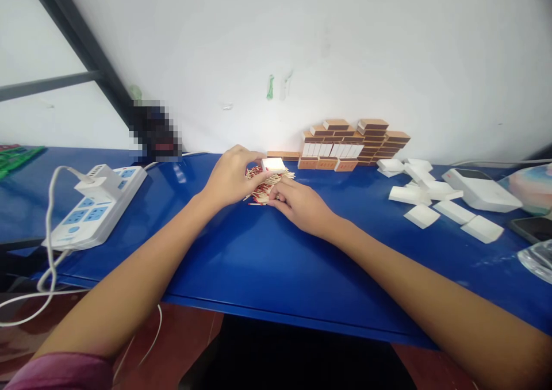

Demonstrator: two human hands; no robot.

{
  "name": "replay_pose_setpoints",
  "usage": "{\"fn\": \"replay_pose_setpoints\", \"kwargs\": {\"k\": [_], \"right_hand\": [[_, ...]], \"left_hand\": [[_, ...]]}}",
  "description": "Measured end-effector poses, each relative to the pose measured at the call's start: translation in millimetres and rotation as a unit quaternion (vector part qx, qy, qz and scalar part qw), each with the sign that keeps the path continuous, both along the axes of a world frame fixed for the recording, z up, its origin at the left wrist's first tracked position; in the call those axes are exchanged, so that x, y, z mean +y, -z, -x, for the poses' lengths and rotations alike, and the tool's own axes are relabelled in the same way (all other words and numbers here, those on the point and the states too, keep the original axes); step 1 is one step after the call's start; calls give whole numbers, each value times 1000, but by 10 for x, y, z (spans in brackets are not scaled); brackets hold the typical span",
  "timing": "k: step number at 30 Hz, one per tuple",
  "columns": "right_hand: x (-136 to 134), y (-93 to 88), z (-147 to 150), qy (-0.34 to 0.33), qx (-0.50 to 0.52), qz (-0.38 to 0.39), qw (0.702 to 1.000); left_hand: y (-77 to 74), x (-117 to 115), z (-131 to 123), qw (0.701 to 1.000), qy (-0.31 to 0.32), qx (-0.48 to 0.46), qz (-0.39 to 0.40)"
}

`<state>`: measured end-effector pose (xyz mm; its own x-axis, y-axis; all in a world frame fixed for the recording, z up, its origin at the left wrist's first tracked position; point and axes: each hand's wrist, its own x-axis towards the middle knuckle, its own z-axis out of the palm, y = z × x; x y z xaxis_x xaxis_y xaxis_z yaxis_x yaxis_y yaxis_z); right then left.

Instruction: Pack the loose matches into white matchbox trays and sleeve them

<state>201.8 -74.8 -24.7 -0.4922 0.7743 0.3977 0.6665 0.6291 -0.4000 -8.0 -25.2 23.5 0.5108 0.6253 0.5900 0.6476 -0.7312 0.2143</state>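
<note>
My left hand (235, 174) grips a small white matchbox tray (273, 164) between thumb and fingers, holding it over the far side of a heap of matches (259, 193). The matches are pale sticks with red heads, lying loosely in many directions on the blue table. At the near right edge of the heap, my right hand (302, 203) has its thumb and fingers pinched together on matches; how many it holds is hidden by the fingers.
Closed brown matchboxes (375, 142) stand stacked against the wall. Loose white trays (425, 191) lie to the right, near a white device (483, 190) and a dark phone (532, 229). A white power strip (97, 209) with cables sits left on the blue table (241, 263).
</note>
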Motion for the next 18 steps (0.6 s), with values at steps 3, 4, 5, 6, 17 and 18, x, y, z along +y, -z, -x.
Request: {"fn": "replay_pose_setpoints", "kwargs": {"k": [3, 4, 5, 6, 17, 18], "right_hand": [[-15, -2, -1, 13, -17, 10, 1000], [-26, -8, -14, 15, -21, 14, 1000], [-38, -17, -38, 17, -23, 17, 999], [-52, -30, -75, 20, -23, 18, 999], [-41, -276, -603, 74, 56, -14, 996], [-44, -278, -591, 74, 51, -11, 996]], "left_hand": [[-2, -10, -3, 1000, 5, 0, -1], [-1, -12, -3, 1000, 8, 1, -1], [0, -13, -4, 1000, 10, 2, 0], [3, -15, -6, 1000, 10, 3, 1], [142, -175, -200, 992, 109, 16, 60], [152, -202, -222, 991, 113, 8, 67]]}}
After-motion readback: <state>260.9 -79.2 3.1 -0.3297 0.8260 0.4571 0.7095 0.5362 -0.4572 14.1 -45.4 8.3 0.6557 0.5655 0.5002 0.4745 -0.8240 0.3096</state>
